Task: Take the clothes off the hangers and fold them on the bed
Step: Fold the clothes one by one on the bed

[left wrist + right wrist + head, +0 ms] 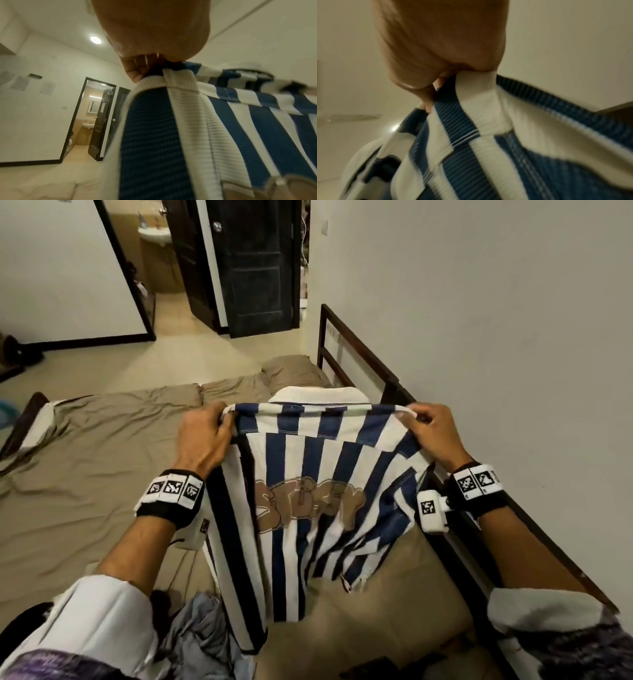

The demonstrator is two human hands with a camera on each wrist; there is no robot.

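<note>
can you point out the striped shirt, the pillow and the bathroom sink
striped shirt (301, 460): head view, on the back panel above the brown lettering
pillow (291, 369): head view, on its tan cover by the bed's end rail
bathroom sink (154, 234): head view, on the white basin through the doorway

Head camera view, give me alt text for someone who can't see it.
Two hands, left hand and right hand, pinch the top corners of a blue-and-white striped knit shirt with a tan graphic, holding it up over a bed with a wrinkled tan sheet. A dark open door stands beyond.
</note>
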